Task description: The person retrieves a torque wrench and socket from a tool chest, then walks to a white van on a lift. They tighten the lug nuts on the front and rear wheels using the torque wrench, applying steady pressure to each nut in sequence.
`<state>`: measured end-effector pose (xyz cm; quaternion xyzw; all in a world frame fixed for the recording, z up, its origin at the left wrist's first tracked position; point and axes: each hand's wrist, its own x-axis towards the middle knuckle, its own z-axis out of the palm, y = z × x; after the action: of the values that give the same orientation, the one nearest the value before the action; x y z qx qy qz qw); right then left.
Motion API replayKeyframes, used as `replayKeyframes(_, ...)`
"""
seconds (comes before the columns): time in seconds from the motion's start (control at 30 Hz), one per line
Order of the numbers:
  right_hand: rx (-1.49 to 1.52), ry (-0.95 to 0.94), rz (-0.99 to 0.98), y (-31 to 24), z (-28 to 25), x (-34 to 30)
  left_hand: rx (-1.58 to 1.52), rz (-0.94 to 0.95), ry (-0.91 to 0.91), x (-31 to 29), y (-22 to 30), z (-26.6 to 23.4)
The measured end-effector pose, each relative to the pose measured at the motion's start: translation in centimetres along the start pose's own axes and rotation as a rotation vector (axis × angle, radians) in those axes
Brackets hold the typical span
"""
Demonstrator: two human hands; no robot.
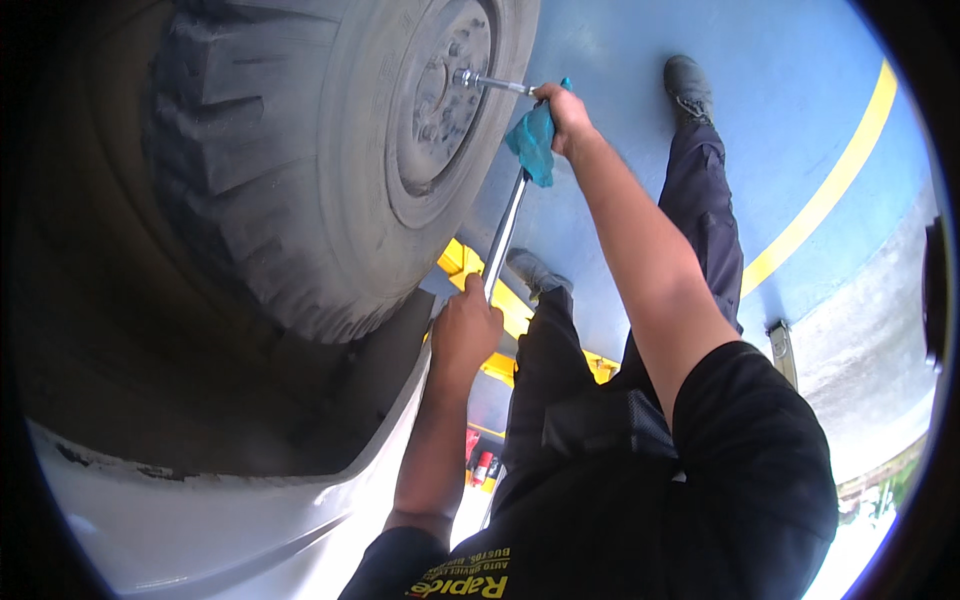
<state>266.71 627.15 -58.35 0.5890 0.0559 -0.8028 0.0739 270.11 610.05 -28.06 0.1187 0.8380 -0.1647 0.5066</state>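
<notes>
A big knobbly tyre on a dusty grey wheel [440, 110] fills the upper left. A long steel wrench [503, 235] has its socket end [465, 78] on a lug nut of the wheel. My right hand [565, 115] grips the wrench's bend near the wheel through a teal rag [533, 145]. My left hand [465, 330] is closed around the lower end of the wrench's long handle. My legs in dark trousers and a black shoe [688, 85] stand on the blue floor.
A white vehicle body panel [240, 520] curves below the wheel arch. A yellow lift arm [505, 305] lies under the tyre. The blue floor [790, 110] carries a yellow stripe [830, 185], with grey concrete at the right.
</notes>
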Motion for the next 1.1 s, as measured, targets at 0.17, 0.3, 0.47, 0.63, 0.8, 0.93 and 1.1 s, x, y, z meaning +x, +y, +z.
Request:
replayKeyframes(0.17, -0.012, -0.049, 0.052, -0.7, -0.4, 0.6, -0.045, 0.011, 0.015, -0.9, 1.7, 0.0)
replayKeyframes(0.3, 0.022, -0.100, 0.082, -0.3, -0.8, 1.2, -0.107, 0.012, 0.010, 0.2, -0.5, 0.8)
replayKeyframes(0.47, 0.040, -0.124, 0.075, -0.3, -1.3, 1.4, -0.042, -0.015, 0.058, -1.1, 2.1, -1.1)
replayKeyframes(0.63, -0.007, -0.110, 0.021, 0.1, -1.6, 1.9, -0.060, -0.005, 0.034, 0.9, -0.2, 3.6)
replayKeyframes(0.8, -0.003, -0.151, 0.008, 0.2, -1.9, 2.3, -0.035, -0.047, -0.002, 0.1, 1.6, 3.3)
replayKeyframes(0.93, -0.002, -0.170, 0.120, -1.4, -2.1, 1.8, -0.038, -0.030, -0.042, -1.4, 5.4, -0.1)
replayKeyframes(1.1, 0.025, -0.150, 0.101, -1.1, -2.9, 1.9, 0.016, -0.015, 0.016, -1.0, 3.7, 2.5)
